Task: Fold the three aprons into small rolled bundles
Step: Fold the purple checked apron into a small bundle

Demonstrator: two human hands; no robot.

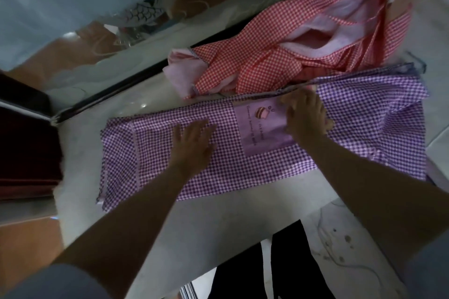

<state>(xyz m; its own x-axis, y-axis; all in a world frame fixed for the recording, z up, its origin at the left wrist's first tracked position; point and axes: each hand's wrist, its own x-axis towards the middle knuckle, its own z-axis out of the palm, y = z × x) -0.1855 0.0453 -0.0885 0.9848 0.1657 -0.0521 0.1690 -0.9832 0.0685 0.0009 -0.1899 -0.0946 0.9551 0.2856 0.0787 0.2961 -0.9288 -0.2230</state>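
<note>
Aprons of checked cloth lie on a pale, glossy bench (218,221) that runs diagonally through the frame. At centre, the purple checked apron (243,160) is spread flat in a long folded band from the middle left to the right edge of the frame; its lilac pocket panel (257,126) — printed with a small cupcake motif and a line of script too blurred to read — faces upward. The left hand (192,145) rests palm down on the purple cloth just left of the panel, its grip spread, fingers straight and slightly fanned, pressing the fabric onto the bench. The right hand (306,116) lies over the right edge of the panel, near the far edge of the band; its fingers are bent down onto the cloth, but whether they pinch a fold or only press cannot be told. Beyond the purple apron, at upper right, the red checked apron (279,56) sits in a loose, crumpled heap with its pale pink lining showing — its near edge touches the far edge of the purple band. A third apron cannot be made out separately. Both forearms enter from the lower edge of the frame, with grey sleeves (60,281) at the corners.
</note>
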